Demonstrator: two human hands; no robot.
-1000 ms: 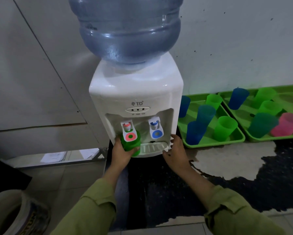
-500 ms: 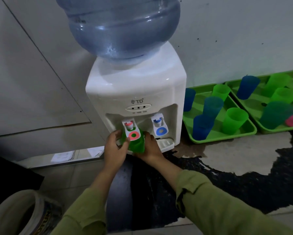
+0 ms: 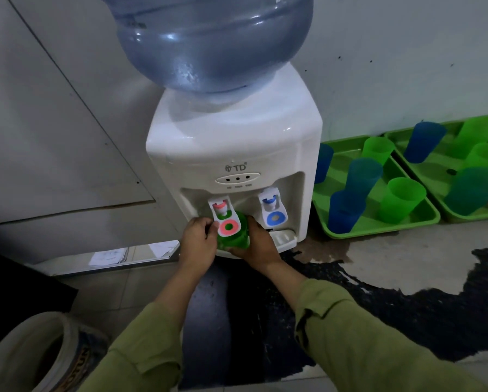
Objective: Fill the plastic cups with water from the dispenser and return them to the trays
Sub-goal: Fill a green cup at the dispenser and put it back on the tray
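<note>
A white water dispenser (image 3: 234,154) with a blue bottle (image 3: 208,41) on top stands against the wall. A green plastic cup (image 3: 235,239) sits under the red tap lever (image 3: 228,226), above the drip tray (image 3: 283,239). My right hand (image 3: 258,246) grips the cup from the right side. My left hand (image 3: 197,244) is at the cup's left, its fingertips against the red lever's left edge. The blue tap lever (image 3: 275,216) is untouched.
Two green trays (image 3: 375,232) (image 3: 440,176) on the worn counter to the right hold several blue, green and pink cups. A white bucket (image 3: 42,355) stands on the floor at lower left. Papers (image 3: 109,256) lie on a low ledge left of the dispenser.
My right hand moved from the drip tray's edge to the green cup and took hold of it. My left hand shifted off the cup to the red lever's left side.
</note>
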